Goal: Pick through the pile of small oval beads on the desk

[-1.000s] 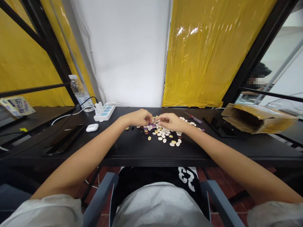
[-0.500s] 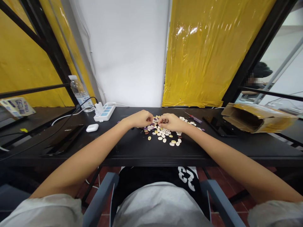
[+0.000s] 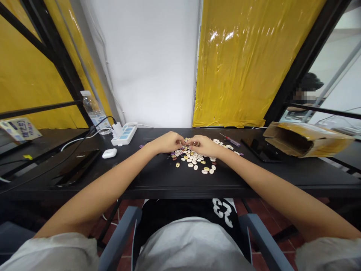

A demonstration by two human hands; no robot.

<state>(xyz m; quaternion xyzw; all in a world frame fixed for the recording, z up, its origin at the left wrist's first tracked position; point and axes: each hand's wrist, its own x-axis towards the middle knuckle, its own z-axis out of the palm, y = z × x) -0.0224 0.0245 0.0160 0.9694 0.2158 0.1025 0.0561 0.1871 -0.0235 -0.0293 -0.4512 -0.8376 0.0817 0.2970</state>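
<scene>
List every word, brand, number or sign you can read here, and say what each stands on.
"Vitasoy": on the carton at the far left; the larger characters beside it are not clear enough to quote.
"23", as it seems, upside down: white, on the black cloth over the person's lap.
Too small or blurred to read: the bottle label and any marks on the small oval pieces.

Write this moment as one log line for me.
left hand: at oval pieces, grip unclear | right hand: same pieces, grip unclear | pieces: loose pile on black table | screwdriver: lying beside pile
</scene>
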